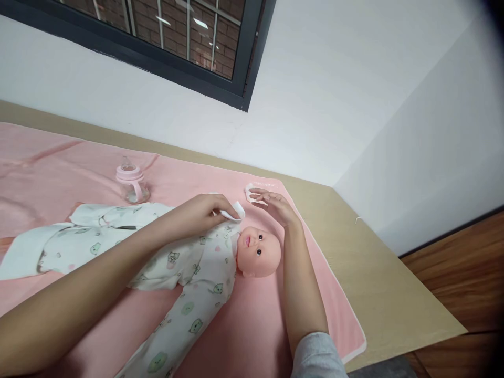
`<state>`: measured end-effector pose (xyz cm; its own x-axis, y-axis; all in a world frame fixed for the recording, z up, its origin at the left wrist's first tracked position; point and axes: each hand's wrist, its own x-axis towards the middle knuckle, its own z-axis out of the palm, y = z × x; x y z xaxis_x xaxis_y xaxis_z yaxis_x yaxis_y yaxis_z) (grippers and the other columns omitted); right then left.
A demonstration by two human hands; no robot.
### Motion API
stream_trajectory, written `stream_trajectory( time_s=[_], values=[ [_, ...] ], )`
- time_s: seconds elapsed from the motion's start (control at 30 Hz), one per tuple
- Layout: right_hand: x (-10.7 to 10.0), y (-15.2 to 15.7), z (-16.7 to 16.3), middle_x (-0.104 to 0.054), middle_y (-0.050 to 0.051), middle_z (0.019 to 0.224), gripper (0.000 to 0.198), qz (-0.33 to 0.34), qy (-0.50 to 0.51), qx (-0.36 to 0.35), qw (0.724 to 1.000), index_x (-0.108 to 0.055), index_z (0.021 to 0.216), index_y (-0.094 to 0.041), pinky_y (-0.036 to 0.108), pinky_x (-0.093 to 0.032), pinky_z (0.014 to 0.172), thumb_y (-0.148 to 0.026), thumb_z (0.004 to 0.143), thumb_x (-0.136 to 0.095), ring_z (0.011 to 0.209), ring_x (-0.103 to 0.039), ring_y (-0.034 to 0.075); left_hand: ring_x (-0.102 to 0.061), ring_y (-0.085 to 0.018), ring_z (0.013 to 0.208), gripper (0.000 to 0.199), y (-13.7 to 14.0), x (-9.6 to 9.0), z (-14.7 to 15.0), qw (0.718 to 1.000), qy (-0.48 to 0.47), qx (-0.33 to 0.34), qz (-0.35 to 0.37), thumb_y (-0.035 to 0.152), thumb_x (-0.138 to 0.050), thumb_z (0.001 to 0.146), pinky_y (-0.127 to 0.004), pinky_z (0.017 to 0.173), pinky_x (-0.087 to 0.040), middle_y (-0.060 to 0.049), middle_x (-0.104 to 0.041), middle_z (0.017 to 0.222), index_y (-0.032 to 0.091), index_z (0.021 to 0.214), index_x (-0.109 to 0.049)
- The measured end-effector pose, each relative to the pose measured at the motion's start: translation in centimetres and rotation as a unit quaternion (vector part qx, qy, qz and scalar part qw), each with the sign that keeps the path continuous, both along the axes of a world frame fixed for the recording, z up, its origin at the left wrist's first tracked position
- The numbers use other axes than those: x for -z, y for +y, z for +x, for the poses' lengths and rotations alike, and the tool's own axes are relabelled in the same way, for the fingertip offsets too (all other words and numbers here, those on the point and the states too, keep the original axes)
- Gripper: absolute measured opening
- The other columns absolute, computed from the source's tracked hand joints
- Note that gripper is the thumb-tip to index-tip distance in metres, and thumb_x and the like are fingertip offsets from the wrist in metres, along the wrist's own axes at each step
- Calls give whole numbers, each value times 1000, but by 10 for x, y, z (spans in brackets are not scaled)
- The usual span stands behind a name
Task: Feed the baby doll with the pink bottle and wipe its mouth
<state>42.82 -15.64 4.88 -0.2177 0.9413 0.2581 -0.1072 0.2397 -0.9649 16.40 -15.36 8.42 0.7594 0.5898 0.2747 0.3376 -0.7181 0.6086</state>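
A bald baby doll (259, 253) lies on its back, its head toward the right, dressed in white clothes (189, 257) with a green animal print. Above the doll's shoulder, my left hand (210, 210) is closed, with thumb and fingers pinching a folded white cloth (237, 211). My right hand (275, 206) is just beyond the doll's head, its fingers stretched out and apart. By its fingertips is a small white crumpled piece (249, 193); whether they touch it I cannot tell. My left forearm hides part of the doll's body.
A pink baby bottle (133, 184) with a handle stands beyond the doll's legs. Under everything lies a pink blanket (326, 294) on a wooden table (354, 257). White walls and a dark-framed window (240, 89) border the far side.
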Motion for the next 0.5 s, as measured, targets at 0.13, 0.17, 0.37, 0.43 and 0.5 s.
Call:
stream_trajectory(
  time_s=[0.13,0.17,0.37,0.43,0.5],
  values=[
    [-51,-35,-32,-62,0,126,17,92,-146,7,985,-73,78,-24,45,-36,110,-37,83,-64,132,-45,25,-58,-23,108,31,15,-1,-11,998,-33,-57,20,35,-50,84,-31,90,-46,-4,-60,123,23,102,-73],
    [-57,-42,-41,-62,-1,125,17,115,-173,10,978,-73,78,-25,45,-35,111,-36,84,-62,132,-44,25,-58,-24,109,33,18,-1,-13,997,-37,-71,22,38,-51,84,-33,91,-46,-5,-59,125,21,103,-72],
    [-54,-55,-73,-59,-2,127,19,197,-301,56,931,-73,86,-29,52,-19,117,-29,88,-55,140,-30,28,-57,-25,110,34,25,-2,-21,993,-43,-97,46,39,-51,83,-36,96,-44,-6,-59,123,20,104,-71],
    [-51,-55,-77,-58,-2,128,22,209,-338,65,915,-73,91,-30,52,-19,117,-29,90,-51,142,-26,28,-57,-25,111,33,25,-3,-22,993,-27,-95,59,36,-49,83,-36,96,-44,-5,-59,124,22,103,-71],
    [-52,-55,-80,-61,0,124,25,216,-387,64,894,-72,96,-29,51,-24,116,-29,92,-47,140,-30,26,-56,-25,112,31,24,-3,-23,993,-12,-90,72,34,-48,83,-36,97,-44,-4,-59,125,23,101,-71]
  ],
)
